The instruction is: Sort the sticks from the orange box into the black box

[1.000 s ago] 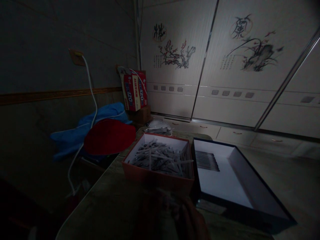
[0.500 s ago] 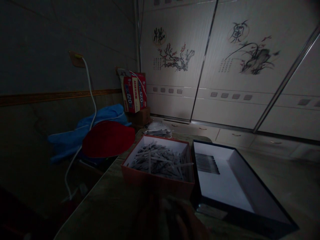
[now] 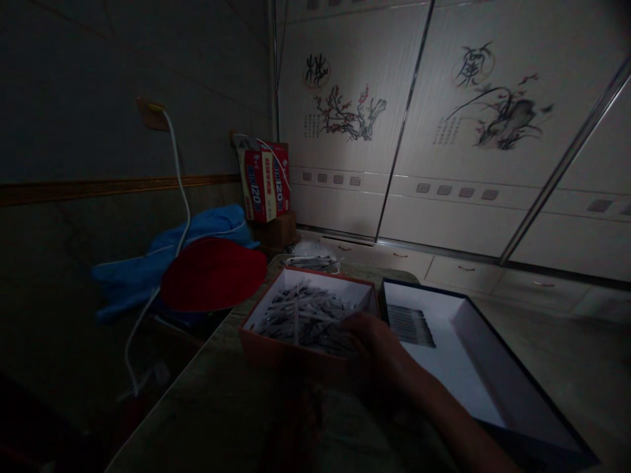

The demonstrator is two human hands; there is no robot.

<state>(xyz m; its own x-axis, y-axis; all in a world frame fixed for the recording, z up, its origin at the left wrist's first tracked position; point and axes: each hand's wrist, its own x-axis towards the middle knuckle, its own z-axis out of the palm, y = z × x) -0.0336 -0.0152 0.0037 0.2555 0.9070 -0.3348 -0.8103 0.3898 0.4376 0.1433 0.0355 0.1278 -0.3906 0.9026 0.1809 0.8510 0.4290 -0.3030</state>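
My right hand reaches over the front right part of an orange-red box. Its fingers are bent together among a loose heap of thin pale-and-dark sticks; what they pinch, if anything, is hidden. My left hand is a dark shape low in front of that box, and its fingers are lost in shadow. Beside the box stands a dark-edged, white-lined tray, partly covered by my right forearm. A neat row of thin dark sticks lies at its left side.
Both boxes stand on a dark greenish table. Behind them lies a clear plastic bag of similar sticks. At left are a red round piece, blue cloth and a white cable. Red cartons stand before the sliding doors.
My right hand has moved from low in front of the orange-red box up and forward into its right side. The left hand stays low in the dark.
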